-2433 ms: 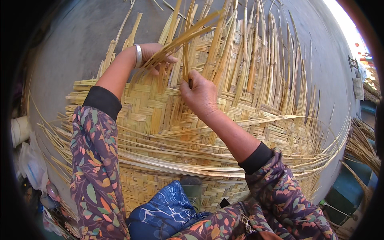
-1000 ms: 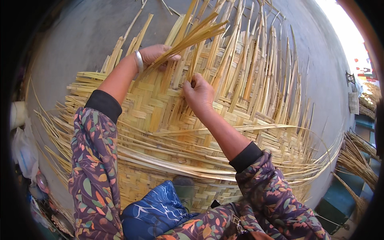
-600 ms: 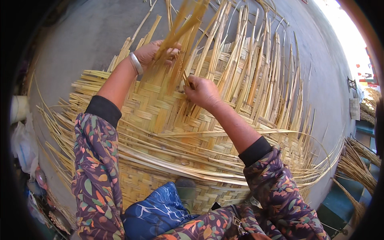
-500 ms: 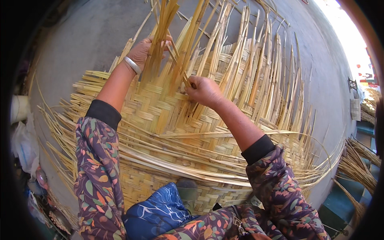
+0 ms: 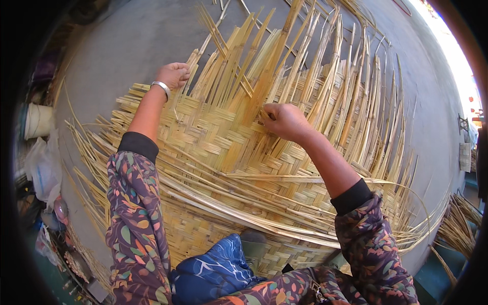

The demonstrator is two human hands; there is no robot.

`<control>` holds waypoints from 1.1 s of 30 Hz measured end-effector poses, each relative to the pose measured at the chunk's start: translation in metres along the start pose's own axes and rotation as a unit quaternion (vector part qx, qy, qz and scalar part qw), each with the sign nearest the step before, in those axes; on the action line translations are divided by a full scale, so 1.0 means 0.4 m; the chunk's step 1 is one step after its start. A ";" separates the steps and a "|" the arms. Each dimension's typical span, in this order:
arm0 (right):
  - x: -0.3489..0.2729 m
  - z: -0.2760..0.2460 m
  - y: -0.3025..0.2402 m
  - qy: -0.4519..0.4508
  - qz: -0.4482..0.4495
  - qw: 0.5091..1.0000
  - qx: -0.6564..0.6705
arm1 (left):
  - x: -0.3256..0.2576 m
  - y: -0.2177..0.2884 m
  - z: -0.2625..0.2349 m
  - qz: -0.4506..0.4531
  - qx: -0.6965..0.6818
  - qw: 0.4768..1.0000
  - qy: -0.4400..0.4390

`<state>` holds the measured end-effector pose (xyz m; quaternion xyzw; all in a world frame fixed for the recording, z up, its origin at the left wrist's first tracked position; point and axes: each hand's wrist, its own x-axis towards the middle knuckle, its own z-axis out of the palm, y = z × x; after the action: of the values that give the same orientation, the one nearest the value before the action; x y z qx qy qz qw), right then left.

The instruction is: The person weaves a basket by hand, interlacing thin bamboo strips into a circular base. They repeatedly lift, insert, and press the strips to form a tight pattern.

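A large woven bamboo mat spreads in front of me, with long split bamboo strips standing out from its far side. My left hand is closed at the far left of these strips, its curled fingers against the leftmost ones; how many it grips is hidden. A metal bangle circles that wrist. My right hand is closed in a pinch low on a strip near the middle of the weave, its fingertips partly hidden. Between the hands, a thin strip slants across the upright ones.
Long loose strips lie crosswise over the mat's near part. My shoe rests on the weave. At left stand a pale bucket and a plastic bag. A bundle of dry stalks lies at right, on the grey floor's edge.
My left hand has let go of the raised bundle of strips, which now leans back over the far side, and has moved left. My right hand stays low among the middle strips.
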<state>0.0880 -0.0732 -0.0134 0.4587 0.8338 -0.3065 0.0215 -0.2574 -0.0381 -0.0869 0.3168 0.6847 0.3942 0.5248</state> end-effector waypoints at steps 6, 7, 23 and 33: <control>-0.014 -0.002 -0.023 0.016 -0.015 1.000 -0.005 | 0.044 -0.029 0.004 0.070 0.246 0.966 -0.036; -0.016 -0.006 -0.025 0.017 -0.014 1.000 -0.009 | 0.037 -0.023 0.019 0.076 0.268 0.960 -0.015; -0.017 0.009 -0.001 0.027 -0.010 1.000 -0.011 | -0.006 0.010 0.028 -0.017 0.117 0.984 -0.135; -0.018 0.012 -0.003 0.025 0.002 1.000 -0.006 | -0.004 -0.007 0.022 -0.016 0.056 0.982 -0.181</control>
<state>0.0902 -0.0815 -0.0144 0.4675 0.8352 -0.2898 0.0034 -0.2485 -0.0390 -0.0898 0.4007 0.6046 0.2824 0.6278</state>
